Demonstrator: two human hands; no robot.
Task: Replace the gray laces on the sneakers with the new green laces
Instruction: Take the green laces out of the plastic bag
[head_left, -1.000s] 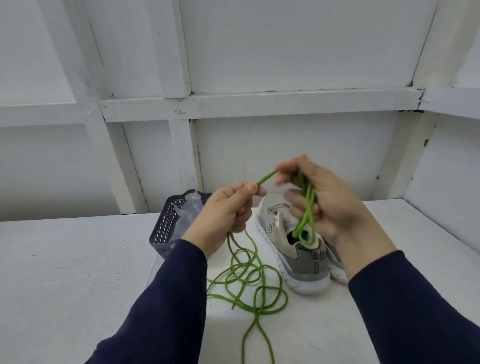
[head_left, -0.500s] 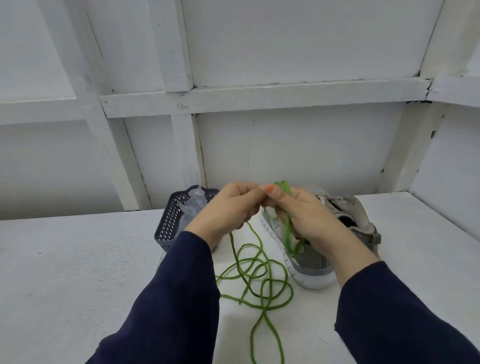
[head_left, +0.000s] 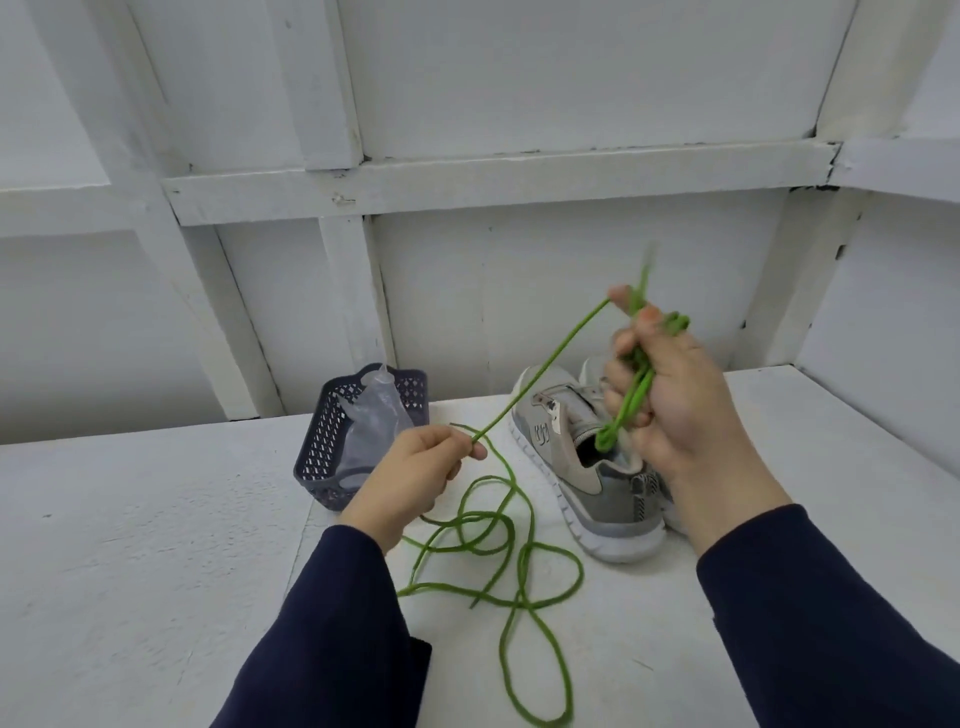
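Head view, one frame.

Nearest: two dark navy sleeves (head_left: 332, 623) enter from the bottom edge, forearms angled up and inward over the white painted table (head_left: 130, 545).

Between the forearms, the slack of a bright green cord lace (head_left: 498, 540) lies on the table in several overlapping loops. One long loop runs toward the bottom edge.

Left hand (head_left: 410, 478): low, just above the table, back of the hand toward me. Thumb and forefinger pinch the lace at one point and the other fingers are curled under. The grip is narrow, on the lace only.

From that pinch a single strand runs taut, up and to the right, to the right hand (head_left: 670, 395). This hand is raised well above the left, with the wrist upright. Its fingers are curled round a bunch of doubled lace. The forefinger and thumb reach up and nip the strand at the top. A loop hangs out below the fist, and the tip above the fingers is blurred.

Beneath and behind the right hand: a grey and beige mesh sneaker with a white ribbed sole (head_left: 571, 462) stands on the table, heel toward me. The hanging loop sits over its opening, but I cannot tell whether they touch. A second sneaker (head_left: 589, 371) is just beside it and mostly hidden.

Further left: a dark slate perforated plastic basket (head_left: 322, 447) holds a clear crumpled plastic bag (head_left: 374, 421).

Farthest: a white panelled wall with raised battens (head_left: 519, 171).
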